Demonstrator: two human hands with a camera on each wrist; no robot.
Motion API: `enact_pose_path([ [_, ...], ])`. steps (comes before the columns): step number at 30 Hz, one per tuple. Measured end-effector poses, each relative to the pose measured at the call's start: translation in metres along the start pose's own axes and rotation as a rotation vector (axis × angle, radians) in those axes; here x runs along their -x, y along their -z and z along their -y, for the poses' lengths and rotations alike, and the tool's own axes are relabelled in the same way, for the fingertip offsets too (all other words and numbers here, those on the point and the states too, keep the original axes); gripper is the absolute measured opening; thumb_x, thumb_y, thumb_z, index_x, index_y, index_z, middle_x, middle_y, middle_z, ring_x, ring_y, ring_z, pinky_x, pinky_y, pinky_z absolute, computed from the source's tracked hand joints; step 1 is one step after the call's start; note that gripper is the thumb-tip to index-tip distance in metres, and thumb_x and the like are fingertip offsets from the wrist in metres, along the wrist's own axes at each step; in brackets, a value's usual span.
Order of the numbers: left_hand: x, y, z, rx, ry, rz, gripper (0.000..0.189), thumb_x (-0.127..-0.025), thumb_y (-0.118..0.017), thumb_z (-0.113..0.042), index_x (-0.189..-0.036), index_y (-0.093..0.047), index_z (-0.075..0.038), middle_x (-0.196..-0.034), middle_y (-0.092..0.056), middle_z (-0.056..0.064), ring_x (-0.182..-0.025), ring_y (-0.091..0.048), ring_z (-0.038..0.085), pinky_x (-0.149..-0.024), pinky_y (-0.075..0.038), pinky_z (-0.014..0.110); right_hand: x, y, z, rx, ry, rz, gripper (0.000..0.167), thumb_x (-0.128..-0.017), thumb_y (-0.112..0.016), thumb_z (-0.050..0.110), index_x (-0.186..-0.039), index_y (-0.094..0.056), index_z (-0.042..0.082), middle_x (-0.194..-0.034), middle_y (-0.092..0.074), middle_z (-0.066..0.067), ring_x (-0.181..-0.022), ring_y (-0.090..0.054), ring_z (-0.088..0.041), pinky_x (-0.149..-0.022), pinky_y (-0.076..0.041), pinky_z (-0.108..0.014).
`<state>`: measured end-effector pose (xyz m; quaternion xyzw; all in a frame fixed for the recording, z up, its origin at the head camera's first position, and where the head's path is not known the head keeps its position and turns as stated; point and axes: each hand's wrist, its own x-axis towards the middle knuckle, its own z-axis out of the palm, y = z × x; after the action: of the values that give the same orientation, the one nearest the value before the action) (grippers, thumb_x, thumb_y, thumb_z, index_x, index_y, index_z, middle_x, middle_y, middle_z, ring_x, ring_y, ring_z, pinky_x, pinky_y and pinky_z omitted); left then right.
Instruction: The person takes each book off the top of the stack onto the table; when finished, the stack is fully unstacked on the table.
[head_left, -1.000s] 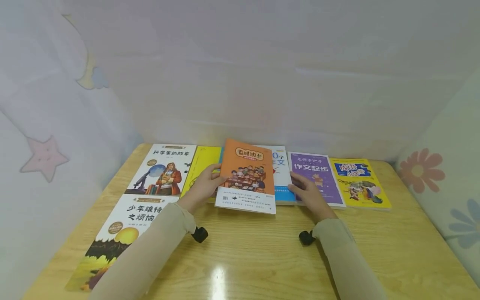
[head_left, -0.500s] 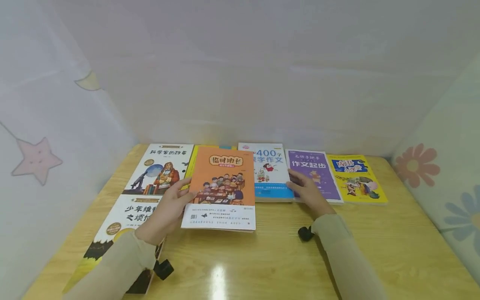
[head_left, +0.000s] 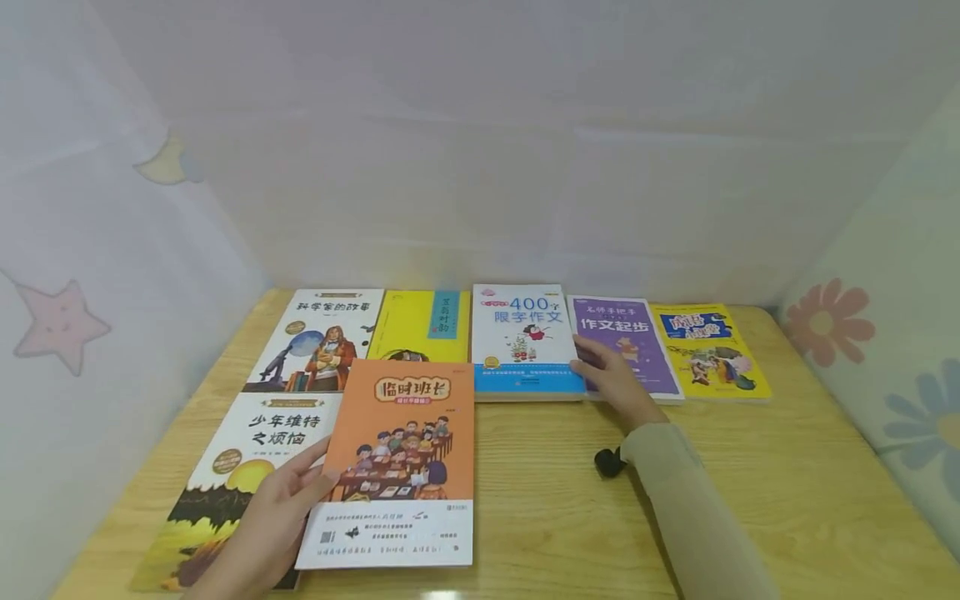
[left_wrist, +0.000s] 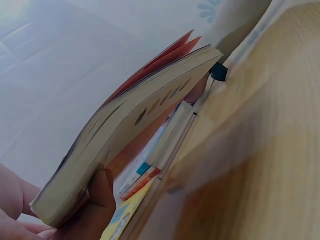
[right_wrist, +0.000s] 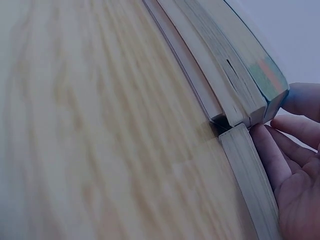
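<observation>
Left hand point(head_left: 266, 504) grips one orange book point(head_left: 401, 454) (six other covers point(head_left: 318, 346) show); right hand point(head_left: 611, 377), unclenched, touches one stack point(head_left: 521, 354).

At the desk's point(head_left: 540, 483) back I see, left to right, the scientists book point(head_left: 315, 333), rhyme book point(head_left: 408, 321), 400-character book point(head_left: 525, 342), writing book point(head_left: 618, 333) and idiom book point(head_left: 708, 350). The Werther book point(head_left: 243, 479) lies before the scientists book; the class-monitor book point(head_left: 393, 458), in the left hand point(head_left: 273, 504), hides its right edge from me.

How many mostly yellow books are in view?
2: one yellow book second from left in the back row, another yellow book at its right end. More may be hidden under other books.
</observation>
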<state>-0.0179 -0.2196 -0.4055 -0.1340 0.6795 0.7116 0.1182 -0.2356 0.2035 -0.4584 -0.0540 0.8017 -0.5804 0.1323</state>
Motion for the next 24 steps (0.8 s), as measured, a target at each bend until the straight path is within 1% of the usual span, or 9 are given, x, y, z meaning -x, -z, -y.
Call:
enact_pose_path([
  [4,0.009,0.008,0.015,0.004,0.074,0.046,0.065,-0.11,-0.046,-0.02,-0.162,-0.012,-0.002,-0.158,-0.033,0.028,-0.122,-0.063,0.025,-0.095,-0.056,0.04,0.0,0.001,0.0,0.014,-0.008,-0.002,0.062,-0.102,-0.063,0.031,-0.158,-0.038,0.021,-0.159,-0.04,-0.009,-0.15,-0.029,-0.031,-0.123,-0.021,-0.049],
  [6,0.01,0.011,0.021,-0.002,0.085,0.083,0.067,-0.11,-0.046,-0.021,-0.161,-0.009,0.001,-0.158,-0.03,0.031,-0.125,-0.06,0.031,-0.096,-0.055,0.043,0.0,0.001,0.001,0.015,-0.011,-0.003,0.062,-0.102,-0.063,0.031,-0.158,-0.038,0.021,-0.159,-0.04,-0.009,-0.15,-0.029,-0.031,-0.123,-0.021,-0.049],
  [7,0.01,0.012,0.023,-0.021,0.081,0.095,0.068,-0.11,-0.046,-0.021,-0.161,-0.008,0.002,-0.158,-0.029,0.032,-0.126,-0.059,0.033,-0.096,-0.055,0.043,0.0,0.0,0.002,0.015,-0.012,-0.005,0.061,-0.102,-0.063,0.031,-0.158,-0.038,0.021,-0.159,-0.041,-0.009,-0.15,-0.03,-0.031,-0.123,-0.021,-0.049],
  [10,0.009,0.012,0.026,-0.078,0.075,0.061,0.065,-0.11,-0.047,-0.018,-0.16,-0.012,0.005,-0.154,-0.034,0.035,-0.123,-0.061,0.036,-0.093,-0.057,0.044,0.0,-0.002,0.003,0.001,-0.012,-0.012,0.061,-0.102,-0.064,0.031,-0.157,-0.04,0.022,-0.158,-0.041,-0.009,-0.15,-0.03,-0.03,-0.123,-0.021,-0.048],
  [17,0.005,0.011,0.027,-0.102,0.086,0.008,0.063,-0.109,-0.048,-0.014,-0.158,-0.016,0.009,-0.146,-0.046,0.034,-0.112,-0.068,0.033,-0.088,-0.059,0.044,0.001,-0.001,0.0,-0.004,-0.002,-0.021,0.061,-0.102,-0.064,0.032,-0.157,-0.04,0.023,-0.159,-0.041,-0.007,-0.15,-0.031,-0.029,-0.123,-0.023,-0.048],
  [21,0.001,0.01,0.029,-0.145,0.094,-0.055,0.059,-0.108,-0.05,-0.012,-0.156,-0.023,0.009,-0.145,-0.048,0.034,-0.109,-0.069,0.033,-0.084,-0.06,0.044,0.002,-0.001,0.0,-0.017,0.002,-0.018,0.06,-0.101,-0.064,0.03,-0.156,-0.041,0.022,-0.158,-0.042,-0.007,-0.149,-0.032,-0.029,-0.123,-0.023,-0.048],
  [24,-0.002,0.011,0.03,-0.151,0.107,-0.071,0.06,-0.108,-0.05,-0.014,-0.157,-0.024,0.007,-0.146,-0.047,0.033,-0.106,-0.07,0.033,-0.082,-0.061,0.045,0.001,-0.002,0.002,-0.012,0.002,-0.013,0.06,-0.101,-0.064,0.029,-0.156,-0.042,0.022,-0.157,-0.043,-0.006,-0.149,-0.032,-0.029,-0.122,-0.024,-0.047],
])
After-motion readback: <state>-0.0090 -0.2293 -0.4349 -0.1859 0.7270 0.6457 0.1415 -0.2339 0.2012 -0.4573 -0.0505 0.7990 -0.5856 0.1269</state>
